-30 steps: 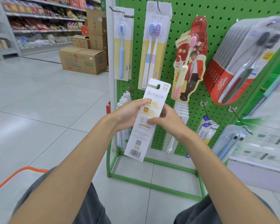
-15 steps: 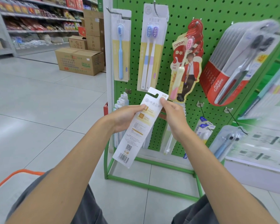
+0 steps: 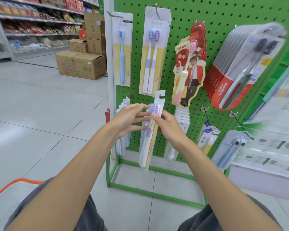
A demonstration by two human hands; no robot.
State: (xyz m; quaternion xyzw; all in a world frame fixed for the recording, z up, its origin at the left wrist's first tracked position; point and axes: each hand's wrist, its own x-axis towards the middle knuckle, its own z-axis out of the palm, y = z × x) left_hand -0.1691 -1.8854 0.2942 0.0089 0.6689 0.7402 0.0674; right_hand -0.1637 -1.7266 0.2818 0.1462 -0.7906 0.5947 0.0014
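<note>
— Item?
— One flat white-and-yellow card toothbrush pack [image 3: 148, 142], purple bristles, edge-on, just in front of the green perforated metal pegboard [image 3: 178, 22].
— Hands?
— My right hand [image 3: 168, 129] pinches its top; my left hand [image 3: 128, 120], fingers straight, touches it.

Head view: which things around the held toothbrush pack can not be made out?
- Print on pack: head view, motion blur.
- Whether fingers of left hand touch pack: head view, blur.
- Some lower hung packs: head view, partly hidden by right hand.
- Text of shelf labels, right edge: head view, blurred.
</note>
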